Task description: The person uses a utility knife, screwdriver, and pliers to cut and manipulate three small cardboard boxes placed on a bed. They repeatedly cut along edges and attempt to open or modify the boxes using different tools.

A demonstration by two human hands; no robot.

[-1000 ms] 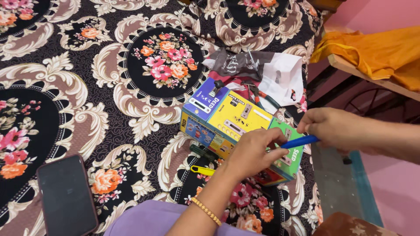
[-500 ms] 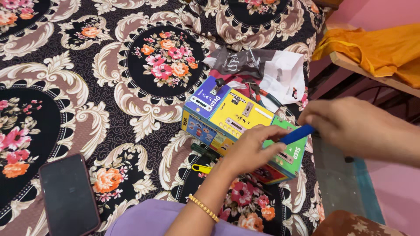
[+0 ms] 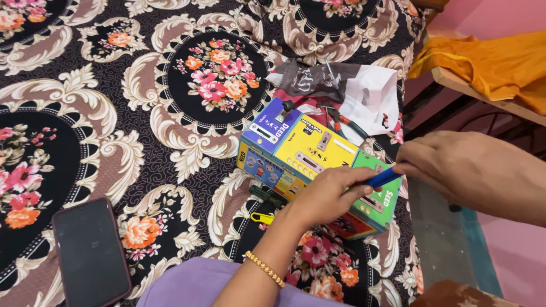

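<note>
A box-shaped toy bank [image 3: 310,150] with blue, yellow and green sections lies on a floral bedspread [image 3: 142,113]. My left hand [image 3: 327,199], with a gold bracelet at the wrist, rests on the box's green end, and its fingertips pinch the front of a blue-handled tool [image 3: 382,178]. My right hand [image 3: 455,165] comes in from the right and grips that tool's blue handle over the green section. The tool's tip is hidden under my left fingers.
A dark phone [image 3: 91,253] lies at the lower left. A yellow-handled tool [image 3: 261,218] and a dark green one [image 3: 267,196] sit by the box. Pliers [image 3: 341,120] and a torn plastic bag [image 3: 369,94] lie behind it. An orange cloth [image 3: 489,62] drapes a wooden shelf at right.
My right hand lifted the blue tool, then brought it back down towards my left fingers, so less of the handle shows. My left hand stayed on the box.
</note>
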